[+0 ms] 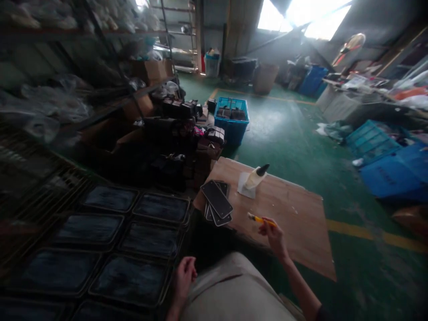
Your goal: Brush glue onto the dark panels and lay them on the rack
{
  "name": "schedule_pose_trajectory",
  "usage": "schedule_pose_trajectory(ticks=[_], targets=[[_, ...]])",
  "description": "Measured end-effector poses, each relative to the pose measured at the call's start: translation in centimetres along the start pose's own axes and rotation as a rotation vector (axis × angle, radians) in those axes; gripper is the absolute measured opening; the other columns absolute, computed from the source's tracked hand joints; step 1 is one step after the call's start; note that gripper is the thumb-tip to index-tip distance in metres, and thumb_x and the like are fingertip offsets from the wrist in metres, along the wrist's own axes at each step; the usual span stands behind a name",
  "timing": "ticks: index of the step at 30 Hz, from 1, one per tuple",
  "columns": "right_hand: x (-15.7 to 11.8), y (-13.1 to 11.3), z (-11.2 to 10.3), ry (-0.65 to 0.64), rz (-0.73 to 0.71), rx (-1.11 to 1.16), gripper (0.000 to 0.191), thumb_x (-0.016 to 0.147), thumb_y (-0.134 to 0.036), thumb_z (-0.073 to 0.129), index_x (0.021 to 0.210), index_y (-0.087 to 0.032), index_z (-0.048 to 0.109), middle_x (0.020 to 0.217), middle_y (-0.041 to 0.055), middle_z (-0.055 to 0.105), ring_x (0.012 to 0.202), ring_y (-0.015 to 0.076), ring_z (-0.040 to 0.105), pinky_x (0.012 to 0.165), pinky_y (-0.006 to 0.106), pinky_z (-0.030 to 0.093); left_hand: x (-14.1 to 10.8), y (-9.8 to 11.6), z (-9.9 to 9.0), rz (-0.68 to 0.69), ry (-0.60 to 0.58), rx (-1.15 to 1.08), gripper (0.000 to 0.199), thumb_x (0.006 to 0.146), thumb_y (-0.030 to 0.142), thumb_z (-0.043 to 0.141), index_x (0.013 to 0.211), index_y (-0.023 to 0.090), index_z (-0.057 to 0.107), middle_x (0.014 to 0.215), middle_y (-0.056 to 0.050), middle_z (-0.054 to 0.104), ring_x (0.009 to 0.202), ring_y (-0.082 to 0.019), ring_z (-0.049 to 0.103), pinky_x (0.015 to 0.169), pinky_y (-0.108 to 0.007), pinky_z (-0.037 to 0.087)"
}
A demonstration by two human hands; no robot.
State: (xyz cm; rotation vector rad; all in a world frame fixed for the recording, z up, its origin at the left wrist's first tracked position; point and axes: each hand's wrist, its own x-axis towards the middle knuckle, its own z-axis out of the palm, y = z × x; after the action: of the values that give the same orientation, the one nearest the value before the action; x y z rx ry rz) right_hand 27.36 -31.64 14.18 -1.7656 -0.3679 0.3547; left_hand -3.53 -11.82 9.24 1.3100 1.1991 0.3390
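My right hand (272, 232) grips a small brush (258, 219) with a yellow handle, its tip pointing left above the wooden board (294, 227). My left hand (186, 271) hangs beside my left knee with its fingers curled in, and nothing shows in them. On the board's left corner lies a fanned stack of dark rectangular plates (216, 199) with pale edges and small holes near the corners. A pale bottle with a black conical tip (255, 177) leans on a white sheet (245, 191) behind the brush.
To my left, several dark rectangular panels (133, 276) with a streaky sheen lie in rows. Beyond the board stand a blue crate (233, 130) and stacked dark pieces (203, 154). Shelving with plastic bags (60, 100) lines the left; blue bins (394, 171) stand right.
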Motion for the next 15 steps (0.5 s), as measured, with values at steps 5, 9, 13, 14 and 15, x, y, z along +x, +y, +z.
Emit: schedule_pose_trajectory(ticks=[5, 9, 13, 14, 15], targets=[[3.4, 1.9, -5.7, 0.074, 0.073, 0.032, 0.052, 0.086, -0.061, 0.057, 0.108, -0.014, 0.061, 0.07, 0.0041, 0.068, 0.056, 0.0169, 0.066, 0.053, 0.026, 0.056, 2.7, 2.5, 11.6, 0.068, -0.261, 0.163, 0.049, 0.077, 0.067, 0.051, 0.066, 0.02, 0.052, 0.044, 0.005, 0.048, 0.038, -0.01, 0.046, 0.041, -0.02, 0.036], [4.5, 2.4, -9.1, 0.156, 0.149, 0.038, 0.055, 0.085, -0.063, 0.058, 0.11, -0.015, 0.062, 0.072, 0.0042, 0.067, 0.059, 0.018, 0.067, 0.056, 0.028, 0.058, 6.3, 3.1, 15.5, 0.026, -0.331, 0.238, 0.034, 0.08, 0.052, 0.055, 0.072, 0.02, 0.053, 0.047, 0.006, 0.048, 0.039, -0.01, 0.05, 0.039, -0.017, 0.037], [4.8, 2.9, -9.7, 0.189, 0.227, 0.061, 0.058, 0.083, -0.066, 0.058, 0.11, -0.015, 0.061, 0.073, 0.0043, 0.067, 0.06, 0.0197, 0.068, 0.058, 0.031, 0.059, 11.8, 3.9, 18.1, -0.092, -0.207, 0.328, 0.024, 0.079, 0.026, 0.06, 0.102, 0.018, 0.058, 0.062, 0.005, 0.056, 0.051, -0.011, 0.061, 0.042, -0.016, 0.044], [4.8, 3.1, -9.5, 0.178, 0.234, 0.059, 0.056, 0.084, -0.065, 0.058, 0.111, -0.015, 0.061, 0.073, 0.0044, 0.067, 0.061, 0.0198, 0.068, 0.058, 0.031, 0.059, 13.3, 4.1, 18.7, -0.137, -0.146, 0.364, 0.025, 0.079, 0.022, 0.06, 0.103, 0.017, 0.057, 0.063, 0.004, 0.058, 0.052, -0.011, 0.063, 0.043, -0.017, 0.046], [4.9, 3.3, -9.1, 0.162, 0.235, 0.051, 0.054, 0.086, -0.063, 0.057, 0.111, -0.016, 0.06, 0.074, 0.0044, 0.067, 0.062, 0.0197, 0.068, 0.059, 0.031, 0.059, 14.8, 4.3, 19.3, -0.178, -0.087, 0.396, 0.024, 0.079, 0.021, 0.06, 0.102, 0.015, 0.057, 0.064, 0.003, 0.059, 0.053, -0.012, 0.064, 0.044, -0.018, 0.048]])
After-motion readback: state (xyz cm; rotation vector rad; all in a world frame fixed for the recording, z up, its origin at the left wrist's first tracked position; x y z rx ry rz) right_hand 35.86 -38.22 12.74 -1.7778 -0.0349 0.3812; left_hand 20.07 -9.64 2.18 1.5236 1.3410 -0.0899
